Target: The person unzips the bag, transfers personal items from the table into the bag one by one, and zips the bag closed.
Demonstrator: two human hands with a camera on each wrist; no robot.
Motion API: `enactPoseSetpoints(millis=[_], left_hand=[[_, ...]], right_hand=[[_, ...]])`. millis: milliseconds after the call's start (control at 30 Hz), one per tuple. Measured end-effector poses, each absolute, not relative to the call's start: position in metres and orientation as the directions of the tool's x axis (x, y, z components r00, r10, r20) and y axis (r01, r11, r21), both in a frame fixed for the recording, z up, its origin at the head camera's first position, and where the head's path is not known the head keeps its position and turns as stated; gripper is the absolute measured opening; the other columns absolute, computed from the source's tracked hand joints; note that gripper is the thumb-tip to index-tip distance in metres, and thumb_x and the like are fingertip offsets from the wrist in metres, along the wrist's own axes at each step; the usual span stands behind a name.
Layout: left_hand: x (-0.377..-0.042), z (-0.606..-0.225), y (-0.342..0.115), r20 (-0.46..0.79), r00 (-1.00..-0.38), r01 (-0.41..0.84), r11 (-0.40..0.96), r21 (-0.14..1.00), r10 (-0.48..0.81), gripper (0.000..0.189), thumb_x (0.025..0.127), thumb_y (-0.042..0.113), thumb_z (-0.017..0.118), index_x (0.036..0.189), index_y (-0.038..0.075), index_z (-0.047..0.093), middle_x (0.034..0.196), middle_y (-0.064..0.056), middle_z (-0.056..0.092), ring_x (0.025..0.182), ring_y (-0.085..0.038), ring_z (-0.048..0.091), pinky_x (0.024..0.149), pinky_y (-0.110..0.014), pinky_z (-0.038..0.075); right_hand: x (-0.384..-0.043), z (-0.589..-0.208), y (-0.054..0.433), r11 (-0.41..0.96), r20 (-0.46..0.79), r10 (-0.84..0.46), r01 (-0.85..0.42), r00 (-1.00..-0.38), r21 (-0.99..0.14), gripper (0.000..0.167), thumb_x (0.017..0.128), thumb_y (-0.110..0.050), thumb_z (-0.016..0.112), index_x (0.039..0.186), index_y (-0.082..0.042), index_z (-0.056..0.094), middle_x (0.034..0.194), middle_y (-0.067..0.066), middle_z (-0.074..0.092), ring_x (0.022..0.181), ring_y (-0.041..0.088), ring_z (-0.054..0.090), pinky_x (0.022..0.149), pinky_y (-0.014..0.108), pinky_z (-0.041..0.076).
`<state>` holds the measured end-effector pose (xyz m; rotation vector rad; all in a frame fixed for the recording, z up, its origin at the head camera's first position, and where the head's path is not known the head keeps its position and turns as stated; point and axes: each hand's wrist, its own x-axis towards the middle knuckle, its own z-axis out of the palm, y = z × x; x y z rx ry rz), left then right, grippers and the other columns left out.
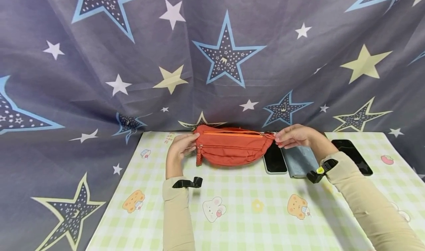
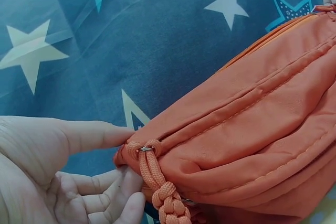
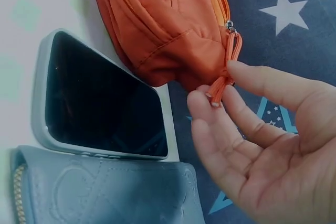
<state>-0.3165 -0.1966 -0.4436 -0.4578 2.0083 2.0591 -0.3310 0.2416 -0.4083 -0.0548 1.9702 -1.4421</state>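
Note:
An orange-red waist bag (image 1: 232,147) stands at the back of the table against the curtain. Along its top runs a zip in brighter orange, its metal slider (image 3: 229,24) at the right end. My right hand (image 1: 295,136) pinches the corded zip pull (image 3: 226,72) between thumb and fingers. At the opposite end, my left hand (image 1: 180,146) grips the bag's corner, thumb on top and fingers beneath. A braided cord pull (image 2: 170,198) hangs from the front pocket beside those left fingers.
Right of the bag lie a phone in a pale case (image 1: 275,160), a blue-grey wallet (image 1: 299,160) and a black phone (image 1: 353,155). A green checked cloth (image 1: 239,192) covers the table. Behind it hangs a star-patterned curtain (image 1: 212,103).

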Motion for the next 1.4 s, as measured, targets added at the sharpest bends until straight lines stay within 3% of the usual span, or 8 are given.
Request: enactPoseSetpoints(millis=[200, 300, 433, 700, 867, 933, 1133, 1400], left_hand=[[-0.314, -0.444, -0.200, -0.378, -0.924, -0.377, -0.033, 0.926, -0.057, 0.041, 0.092, 0.022, 0.078, 0.125, 0.004, 0.064, 0.081, 0.012, 0.065, 0.067, -0.002, 0.063, 0.080, -0.020, 0.061], [-0.313, -0.444, -0.201, -0.379, -0.923, -0.378, -0.027, 0.926, -0.071, 0.038, 0.091, 0.022, 0.078, 0.123, 0.005, 0.065, 0.080, 0.012, 0.066, 0.067, -0.002, 0.063, 0.080, -0.021, 0.061], [-0.310, -0.443, -0.203, -0.375, -0.923, -0.376, -0.006, 0.926, -0.089, 0.039, 0.092, 0.023, 0.078, 0.124, 0.004, 0.065, 0.077, 0.012, 0.066, 0.067, -0.003, 0.063, 0.080, -0.022, 0.060], [-0.302, -0.434, -0.203, -0.283, -0.942, -0.306, 0.111, 0.946, -0.182, 0.043, 0.094, 0.023, 0.074, 0.130, 0.001, 0.064, 0.089, 0.004, 0.066, 0.088, -0.015, 0.066, 0.092, -0.037, 0.057], [-0.288, -0.413, -0.190, -0.077, -0.937, -0.174, 0.264, 0.949, -0.342, 0.031, 0.093, 0.022, 0.071, 0.116, 0.001, 0.072, 0.104, -0.020, 0.073, 0.084, -0.019, 0.067, 0.076, -0.028, 0.054], [-0.284, -0.405, -0.179, -0.041, -0.940, -0.140, 0.273, 0.952, -0.338, 0.028, 0.093, 0.021, 0.070, 0.111, 0.001, 0.074, 0.098, -0.018, 0.077, 0.074, -0.014, 0.069, 0.069, -0.022, 0.053], [-0.282, -0.405, -0.131, -0.125, -0.979, -0.145, 0.118, 0.982, -0.163, 0.024, 0.095, 0.012, 0.067, 0.107, -0.008, 0.073, 0.070, -0.007, 0.075, 0.052, -0.005, 0.068, 0.050, -0.016, 0.055], [-0.288, -0.427, -0.087, -0.225, -0.969, -0.238, 0.160, 0.958, -0.097, 0.025, 0.094, 0.016, 0.063, 0.087, -0.003, 0.078, 0.071, -0.012, 0.076, 0.053, -0.010, 0.071, 0.046, -0.017, 0.054]], right_hand=[[-0.330, -0.395, 0.231, 0.445, -0.428, -0.327, 0.262, -0.843, -0.856, 0.050, 0.096, -0.008, 0.065, 0.140, 0.007, 0.047, 0.093, -0.012, 0.073, 0.092, 0.007, 0.068, 0.096, 0.034, 0.056], [-0.331, -0.381, 0.214, 0.507, -0.329, -0.262, 0.161, -0.907, -0.847, 0.049, 0.096, -0.012, 0.067, 0.139, 0.006, 0.050, 0.098, -0.010, 0.070, 0.093, 0.006, 0.064, 0.094, 0.034, 0.055], [-0.335, -0.367, 0.178, 0.560, -0.167, -0.261, -0.009, -0.951, -0.829, 0.039, 0.098, -0.017, 0.067, 0.130, 0.004, 0.061, 0.111, 0.011, 0.072, 0.099, 0.015, 0.065, 0.093, 0.034, 0.053], [-0.345, -0.367, 0.117, 0.617, -0.003, -0.472, -0.327, -0.882, -0.716, 0.022, 0.097, -0.011, 0.068, 0.115, 0.002, 0.073, 0.112, 0.019, 0.074, 0.096, 0.029, 0.070, 0.082, 0.036, 0.056], [-0.346, -0.375, 0.103, 0.670, -0.017, -0.515, -0.390, -0.857, -0.632, 0.020, 0.096, -0.009, 0.071, 0.111, 0.003, 0.076, 0.106, 0.017, 0.077, 0.097, 0.030, 0.071, 0.084, 0.040, 0.057], [-0.346, -0.378, 0.101, 0.682, -0.021, -0.516, -0.396, -0.856, -0.615, 0.018, 0.096, -0.009, 0.071, 0.109, 0.002, 0.077, 0.105, 0.016, 0.078, 0.099, 0.030, 0.071, 0.086, 0.042, 0.057], [-0.346, -0.378, 0.096, 0.705, -0.066, -0.528, -0.394, -0.846, -0.589, 0.017, 0.095, -0.012, 0.073, 0.106, -0.001, 0.079, 0.103, 0.014, 0.078, 0.100, 0.030, 0.071, 0.087, 0.042, 0.058], [-0.348, -0.376, 0.089, 0.738, -0.072, -0.562, -0.460, -0.824, -0.494, 0.015, 0.091, -0.008, 0.076, 0.102, 0.001, 0.079, 0.099, 0.015, 0.079, 0.097, 0.030, 0.073, 0.088, 0.042, 0.059]])
